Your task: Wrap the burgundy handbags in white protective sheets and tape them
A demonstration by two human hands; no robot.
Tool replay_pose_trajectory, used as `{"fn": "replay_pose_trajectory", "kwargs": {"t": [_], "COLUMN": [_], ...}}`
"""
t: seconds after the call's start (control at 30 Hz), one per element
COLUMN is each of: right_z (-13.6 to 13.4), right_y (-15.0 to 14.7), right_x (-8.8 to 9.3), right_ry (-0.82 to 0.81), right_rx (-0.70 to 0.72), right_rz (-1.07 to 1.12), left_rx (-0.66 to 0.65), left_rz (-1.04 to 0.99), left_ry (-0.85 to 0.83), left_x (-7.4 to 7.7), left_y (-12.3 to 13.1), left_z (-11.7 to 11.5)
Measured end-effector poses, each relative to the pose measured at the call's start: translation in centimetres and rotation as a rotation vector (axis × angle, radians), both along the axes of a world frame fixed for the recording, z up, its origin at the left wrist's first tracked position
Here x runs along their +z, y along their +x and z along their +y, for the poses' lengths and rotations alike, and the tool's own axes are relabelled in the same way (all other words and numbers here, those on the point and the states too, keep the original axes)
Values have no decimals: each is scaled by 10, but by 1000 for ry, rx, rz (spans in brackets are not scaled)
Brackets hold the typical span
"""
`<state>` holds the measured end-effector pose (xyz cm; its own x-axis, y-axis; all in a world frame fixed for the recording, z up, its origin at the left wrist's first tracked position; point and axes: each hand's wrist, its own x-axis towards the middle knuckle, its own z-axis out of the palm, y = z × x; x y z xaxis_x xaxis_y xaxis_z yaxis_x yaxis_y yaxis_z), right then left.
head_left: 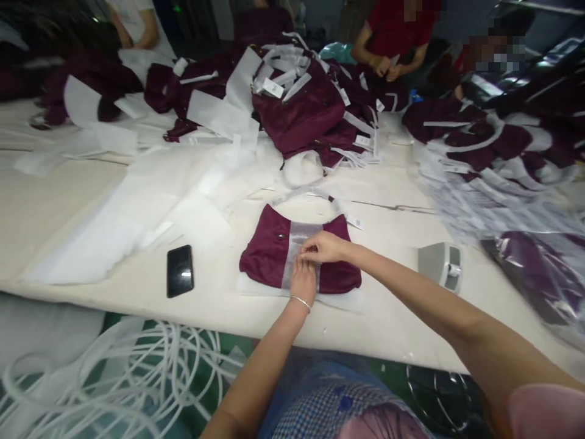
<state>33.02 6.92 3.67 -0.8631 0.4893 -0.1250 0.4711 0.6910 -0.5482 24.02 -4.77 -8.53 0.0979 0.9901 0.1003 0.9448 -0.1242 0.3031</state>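
A dark red handbag (267,253) lies flat on a thin white sheet (338,301) near the table's front edge. Around its middle runs a translucent wrap (299,231), and its wrapped handle (315,194) arches away behind it with a white tag. My left hand (303,279), with a bracelet at the wrist, rests flat on the wrap, fingers stretched forward. Just above its fingertips, my right hand (323,246) is bent in a pinch over the wrap; what it pinches is too small to make out.
A black phone (180,271) lies left of the bag, a grey tape dispenser (441,266) right. White sheets (114,219) spread at left. Piled bags (301,119) stand behind, bagged ones (539,268) at right. Other people's hands (386,67) show across the table (219,311).
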Motion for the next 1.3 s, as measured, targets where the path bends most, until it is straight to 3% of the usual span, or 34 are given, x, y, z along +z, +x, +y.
{"fn": "replay_pose_trajectory", "kwargs": {"t": [0.13, 0.33, 0.5, 0.63, 0.73, 0.87, 0.97, 1.07, 1.17, 1.23, 1.3], "right_z": [31, 38, 41, 60, 81, 97, 74, 10, -69, -108, -128], "right_y": [-52, -93, -100, -91, -76, -18, 72, 187, 282, 321, 342], "right_x": [-16, -15, -21, -25, -22, -12, -12, -17, -22, -28, -36], "right_ry": [77, 295, 418, 460, 429, 465, 408, 280, 204, 103, 2], "right_rx": [88, 234, 294, 288, 182, -300, -631, -1056, -1582, -1800, -1857], "right_rz": [-386, -682, -707, -659, -607, -473, -259, 34, 25, -1, 27], "left_rx": [6, -1, 4, 0, 11, -4, -25, -36, -59, -79, -90], "left_rz": [-55, -83, -92, -84, -76, -80, -113, -163, -208, -217, -217], "left_ry": [9, 41, 53, 71, 87, 95, 85, 109, 148, 159, 165], "left_x": [-12, -14, -16, -18, -19, -19, -17, -17, -21, -24, -25], "left_y": [-2, -8, -10, -10, -10, -12, -14, -15, -15, -16, -16], "left_z": [-4, -6, -8, -8, -8, -8, -9, -9, -7, -6, -6]}}
